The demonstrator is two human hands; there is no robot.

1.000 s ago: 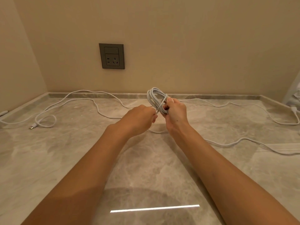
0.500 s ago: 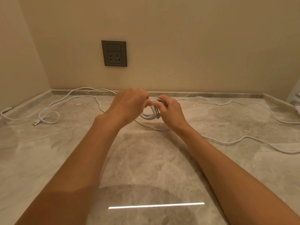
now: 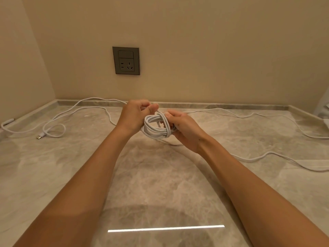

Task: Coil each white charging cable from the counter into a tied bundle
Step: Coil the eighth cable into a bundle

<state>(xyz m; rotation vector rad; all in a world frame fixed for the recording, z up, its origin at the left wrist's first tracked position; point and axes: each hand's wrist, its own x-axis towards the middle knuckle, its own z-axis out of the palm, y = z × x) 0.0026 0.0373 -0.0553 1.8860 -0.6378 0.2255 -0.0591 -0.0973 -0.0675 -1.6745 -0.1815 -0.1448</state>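
Observation:
A coiled white cable bundle (image 3: 155, 128) hangs between both hands above the marble counter (image 3: 160, 179). A few turns of the cable's end wrap across the coil on its right side. My right hand (image 3: 185, 129) grips the coil at that wrapped side. My left hand (image 3: 136, 114) pinches the loose end of the cable above the coil. A second white cable (image 3: 53, 130) lies uncoiled at the left, its plug end near a small loop. A third white cable (image 3: 267, 155) snakes across the right side.
A dark wall socket (image 3: 126, 60) sits on the beige back wall. A low stone ledge (image 3: 222, 105) runs along the counter's back and sides. Something white (image 3: 324, 111) stands at the far right edge. A bright light reflection (image 3: 165, 228) shows near the front.
The coil was turned from upright to lying towards me. My left hand moved up over the coil and now pulls the cable end above it; wraps now show across the coil.

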